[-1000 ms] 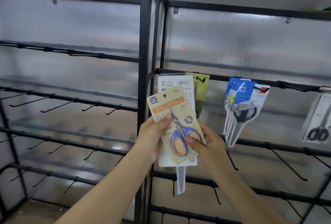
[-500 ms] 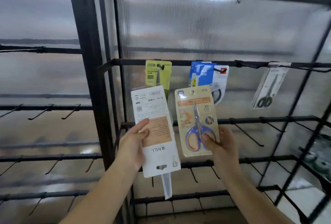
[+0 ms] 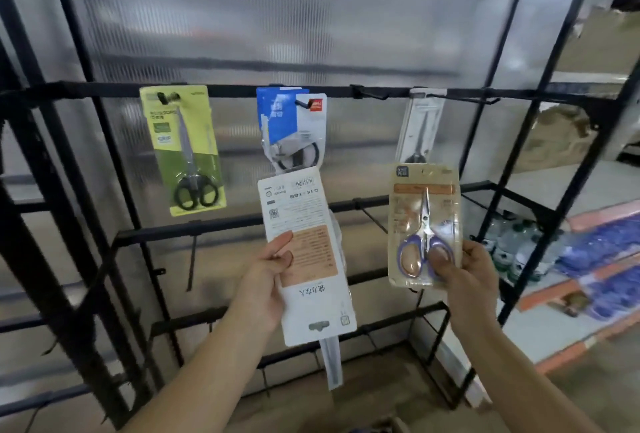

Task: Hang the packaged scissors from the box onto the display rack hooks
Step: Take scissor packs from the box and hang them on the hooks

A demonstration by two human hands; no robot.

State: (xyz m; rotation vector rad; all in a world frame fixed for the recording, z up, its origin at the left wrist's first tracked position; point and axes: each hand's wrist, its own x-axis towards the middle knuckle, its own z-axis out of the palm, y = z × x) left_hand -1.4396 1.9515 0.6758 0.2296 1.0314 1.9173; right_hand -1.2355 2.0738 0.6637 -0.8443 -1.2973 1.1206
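My left hand grips a white scissors pack, held upside down with its back facing me and its hang slot at the bottom. My right hand pinches the lower edge of a beige pack with purple-handled scissors, upright, in front of the rack's second rail. On the top rail hang a green pack, blue-and-white packs and a white pack. A bare hook sticks out between the blue and white ones.
The black wire rack has several lower rails with bare hooks. Translucent ribbed panels back it. To the right are a low shelf with bottles and blue goods. Brown floor lies below.
The view swung right along the rack. My hands have drawn further apart, the beige pack moving right and slightly up while the white pack stays in my left hand.
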